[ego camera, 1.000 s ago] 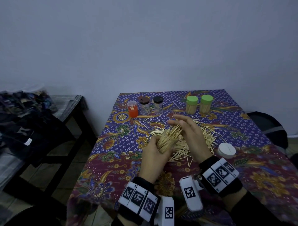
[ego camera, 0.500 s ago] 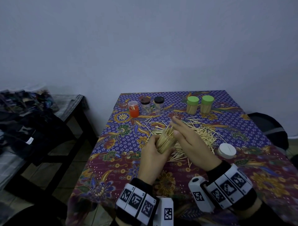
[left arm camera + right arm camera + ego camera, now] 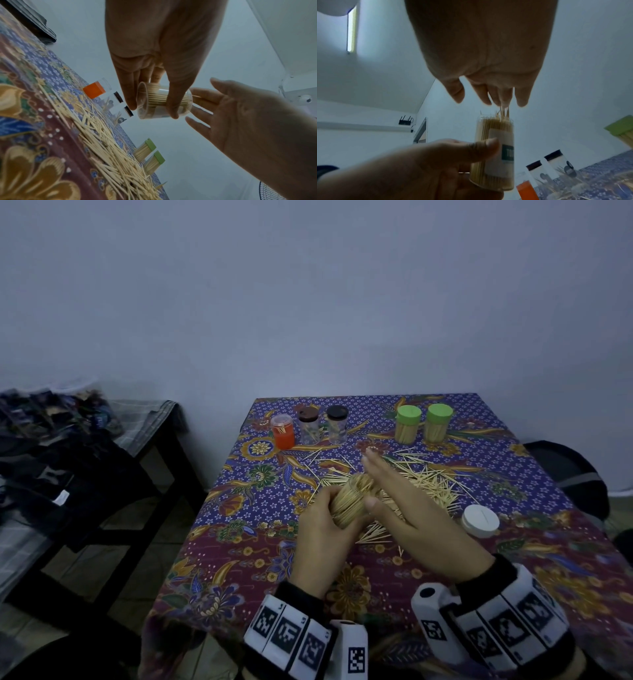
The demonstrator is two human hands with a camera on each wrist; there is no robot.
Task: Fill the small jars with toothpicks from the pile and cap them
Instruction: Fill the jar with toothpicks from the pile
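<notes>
Toothpicks pack the clear jar [image 3: 349,501] gripped by the left hand [image 3: 322,539], thumb and fingers curled round its wall, above the loose pile [image 3: 421,484] on the desk [image 3: 239,542]. Two green-capped jars [image 3: 422,423] at the far edge are full; two dark-capped jars [image 3: 323,424] and an orange jar [image 3: 283,431] beside them hold only a few sticks. A white cap [image 3: 479,520] lies near the right wrist. Only the right wrist view shows the held jar's label and a few toothpicks standing proud of the mouth, touching the fingertips [image 3: 504,100]. The right hand [image 3: 411,515] is flat, fingers straight, laid against the jar's open mouth, holding nothing.
</notes>
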